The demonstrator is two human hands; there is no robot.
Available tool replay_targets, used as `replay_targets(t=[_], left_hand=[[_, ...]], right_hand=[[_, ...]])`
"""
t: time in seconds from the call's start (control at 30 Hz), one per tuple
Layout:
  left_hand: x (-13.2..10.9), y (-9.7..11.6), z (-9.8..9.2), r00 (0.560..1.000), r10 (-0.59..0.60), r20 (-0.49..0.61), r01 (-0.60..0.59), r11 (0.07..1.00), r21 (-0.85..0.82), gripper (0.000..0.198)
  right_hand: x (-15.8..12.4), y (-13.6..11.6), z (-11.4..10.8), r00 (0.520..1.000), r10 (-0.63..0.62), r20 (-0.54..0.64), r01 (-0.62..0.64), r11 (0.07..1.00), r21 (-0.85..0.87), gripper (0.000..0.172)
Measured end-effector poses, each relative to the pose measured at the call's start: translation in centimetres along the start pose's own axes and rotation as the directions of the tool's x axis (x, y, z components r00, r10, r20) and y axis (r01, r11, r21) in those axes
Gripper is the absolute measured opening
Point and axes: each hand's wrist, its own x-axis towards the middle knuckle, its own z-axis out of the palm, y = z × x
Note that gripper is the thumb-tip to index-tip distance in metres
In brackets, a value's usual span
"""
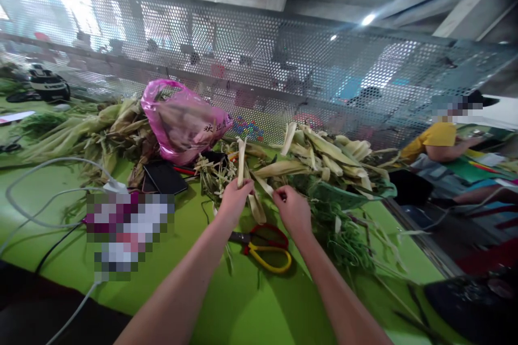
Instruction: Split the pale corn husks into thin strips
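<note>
My left hand [234, 202] is closed around a pale corn husk strip [242, 160] that sticks up above the fingers. My right hand [294, 211] pinches the end of another husk strip [263, 184], which slants up toward the left hand. Between the hands a loose husk piece [256, 209] hangs down over the table; whether it joins either strip, I cannot tell. Just below lies a pair of scissors [251, 250] with one red and one yellow handle loop, blades toward the left. Dried husks [324, 153] are heaped in a green basket [343, 197] beyond the right hand.
On the green table [246, 307], a pink plastic bag [182, 124] stands beside more husks [107, 129]. A dark flat object [165, 177] and white cables [52, 160] lie left. Green fibres [350, 242] spread at right. Behind is a perforated metal screen [251, 59]; a person in yellow [439, 140] sits right.
</note>
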Motion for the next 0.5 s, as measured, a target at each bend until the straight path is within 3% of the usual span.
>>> replay_targets(t=[0.13,0.23,0.37,0.5], left_hand=[[-0.7,-0.2,0.8,0.994,0.02,0.103,-0.023,0.999,0.027,0.022],[-1.0,-0.2,1.3,0.986,0.092,0.136,-0.09,0.996,-0.019,0.027],[-0.9,-0.2,1.4,0.987,0.111,0.116,-0.106,0.993,-0.051,0.022],[-0.7,-0.1,1.3,0.986,0.12,0.116,-0.111,0.99,-0.082,0.013]], right_hand=[[-1.7,-1.1,-1.4,0.98,-0.097,-0.175,0.136,0.964,0.229,0.022],[-2.9,-2.0,-1.8,0.96,-0.138,-0.244,0.207,0.936,0.285,0.02],[-3.7,-2.7,-2.0,0.96,-0.156,-0.232,0.233,0.905,0.356,0.021],[-3.6,-2.6,-2.0,0.98,-0.122,-0.154,0.18,0.874,0.452,0.023]])
